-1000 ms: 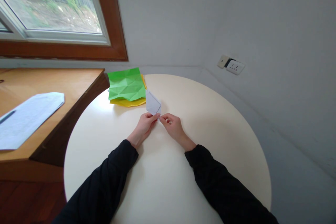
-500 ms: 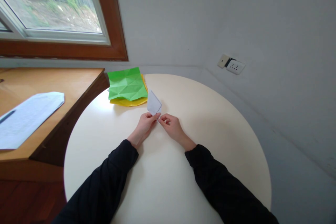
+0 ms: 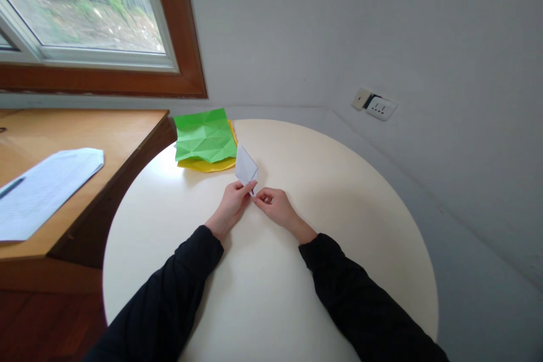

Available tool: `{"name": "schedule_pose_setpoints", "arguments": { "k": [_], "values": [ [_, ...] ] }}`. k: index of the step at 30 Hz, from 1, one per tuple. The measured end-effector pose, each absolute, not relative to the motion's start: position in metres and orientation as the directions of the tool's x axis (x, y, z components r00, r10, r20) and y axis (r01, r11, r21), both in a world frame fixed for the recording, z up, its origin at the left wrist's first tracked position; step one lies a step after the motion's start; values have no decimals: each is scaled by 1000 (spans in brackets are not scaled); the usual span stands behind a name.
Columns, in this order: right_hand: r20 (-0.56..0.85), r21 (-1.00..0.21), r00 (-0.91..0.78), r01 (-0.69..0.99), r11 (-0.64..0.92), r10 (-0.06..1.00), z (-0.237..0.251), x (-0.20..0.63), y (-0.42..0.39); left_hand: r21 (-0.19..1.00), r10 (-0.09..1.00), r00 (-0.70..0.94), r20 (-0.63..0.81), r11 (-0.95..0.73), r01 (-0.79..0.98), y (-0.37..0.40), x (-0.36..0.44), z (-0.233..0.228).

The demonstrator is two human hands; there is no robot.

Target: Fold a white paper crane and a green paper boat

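The folded white paper (image 3: 246, 164) lies just beyond the fingertips, between the two hands but more on the left hand's side, its long axis running away from the person and leaning a little left, the broad part far and the narrow tip near. That narrow tip is where both hands meet: the left hand (image 3: 231, 203) grips the lower part, thumb laid on top, and is the nearer to the paper's body, while the right hand (image 3: 278, 207), fingers curled, seems closed on the very tip from the right, its pinch partly hidden. The upper left edge of the paper comes up beside the green sheet (image 3: 203, 137) and the yellow paper (image 3: 207, 167) under it; whether they touch cannot be told. So room on the far left is tight, whereas the round white counter (image 3: 360, 203) lies open to the right and between the forearms. Its far rim stands near the wall (image 3: 271, 28), well beyond the hands, and its left rim curves past the wooden counter (image 3: 127, 130), which bears white sheets (image 3: 55, 192) and a pen (image 3: 12, 187)
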State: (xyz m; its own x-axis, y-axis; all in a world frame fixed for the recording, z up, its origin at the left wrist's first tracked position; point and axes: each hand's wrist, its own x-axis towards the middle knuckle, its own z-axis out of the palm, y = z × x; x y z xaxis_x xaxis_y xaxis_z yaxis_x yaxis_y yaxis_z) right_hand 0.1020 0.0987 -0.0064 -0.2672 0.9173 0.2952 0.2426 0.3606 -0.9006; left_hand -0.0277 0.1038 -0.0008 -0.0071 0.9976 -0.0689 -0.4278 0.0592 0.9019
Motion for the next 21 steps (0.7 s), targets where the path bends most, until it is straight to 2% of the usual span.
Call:
{"name": "schedule_pose_setpoints", "arguments": {
  "k": [4, 7, 10, 13, 21],
  "values": [
    [320, -929, -107, 161, 334, 941, -7, 107, 104, 937, 999, 20, -35, 40, -348, 100, -25, 0],
    [295, -954, 3, -59, 294, 956, -9, 112, 112, 969, 997, 75, -7, 26, -244, 96, -22, 2],
    [234, -942, -57, -259, 212, 971, -10, 115, 118, 989, 994, 111, 23, -7, -145, 93, -19, 5],
    [190, -950, -130, -274, 149, 973, -11, 116, 120, 997, 990, 130, 59, -51, -67, 92, -19, 5],
    [106, -971, -29, -219, 97, 994, -14, 116, 120, 986, 978, 165, 124, -140, 87, 90, -15, -1]
  ]
}}
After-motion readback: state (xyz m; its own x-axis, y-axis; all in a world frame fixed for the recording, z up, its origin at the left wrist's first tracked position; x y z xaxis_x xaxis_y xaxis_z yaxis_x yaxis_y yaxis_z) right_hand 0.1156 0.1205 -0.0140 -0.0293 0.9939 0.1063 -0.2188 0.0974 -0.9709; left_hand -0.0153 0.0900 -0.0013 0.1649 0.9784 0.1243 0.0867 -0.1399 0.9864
